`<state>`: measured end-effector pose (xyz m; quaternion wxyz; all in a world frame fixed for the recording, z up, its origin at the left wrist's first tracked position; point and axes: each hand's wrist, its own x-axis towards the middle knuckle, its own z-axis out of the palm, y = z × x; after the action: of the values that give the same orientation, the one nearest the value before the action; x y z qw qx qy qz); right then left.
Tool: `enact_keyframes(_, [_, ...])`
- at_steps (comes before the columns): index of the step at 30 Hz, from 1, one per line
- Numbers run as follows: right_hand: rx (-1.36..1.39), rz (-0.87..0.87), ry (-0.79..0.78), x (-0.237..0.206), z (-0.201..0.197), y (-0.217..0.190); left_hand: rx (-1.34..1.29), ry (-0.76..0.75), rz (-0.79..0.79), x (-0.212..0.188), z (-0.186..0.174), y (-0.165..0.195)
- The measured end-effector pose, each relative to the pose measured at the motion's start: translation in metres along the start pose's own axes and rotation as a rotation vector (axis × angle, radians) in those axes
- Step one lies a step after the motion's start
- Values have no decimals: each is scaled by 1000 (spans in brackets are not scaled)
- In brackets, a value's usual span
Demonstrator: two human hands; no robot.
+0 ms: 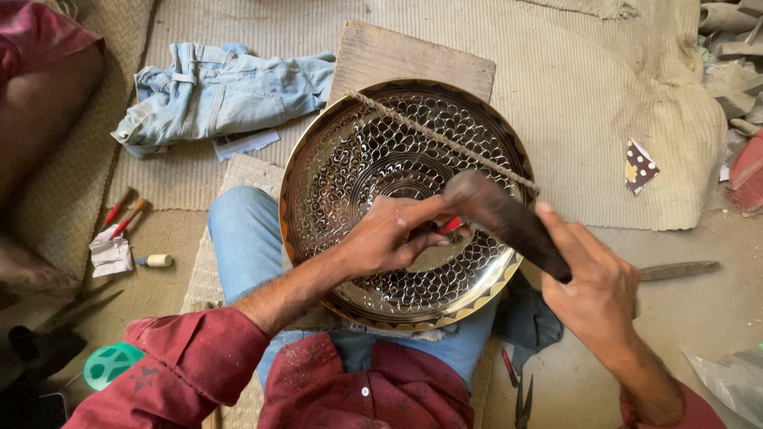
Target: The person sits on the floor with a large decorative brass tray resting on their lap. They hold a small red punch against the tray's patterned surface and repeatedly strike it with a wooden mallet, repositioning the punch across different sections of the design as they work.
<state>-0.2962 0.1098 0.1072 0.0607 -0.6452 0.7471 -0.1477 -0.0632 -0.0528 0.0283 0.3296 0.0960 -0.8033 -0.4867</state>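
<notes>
A large round brass plate (350, 159) with a scale-like engraved pattern leans against my knee, a cord (413, 127) stretched across it. My left hand (389, 234) rests on the plate's lower middle, pinching a small red-handled chisel (453, 226) against the metal. My right hand (592, 290) grips a dark wooden mallet (501, 214), whose head hovers just above the chisel. Both sleeves are dark red.
A wooden board (413, 52) lies behind the plate. Folded jeans (222, 87) lie at the upper left, red-handled tools (127, 214) and a small cork (157, 260) at the left. Another person's leg (40, 111) is at far left. Scissors (522, 401) lie near my right forearm.
</notes>
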Motion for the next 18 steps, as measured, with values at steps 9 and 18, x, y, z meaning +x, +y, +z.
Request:
enact_keyframes(9, [133, 83, -8, -3, 2, 8, 21, -1, 7, 2, 0, -3])
enact_keyframes(18, [199, 67, 85, -1, 4, 10, 37, 5, -113, 1, 1, -1])
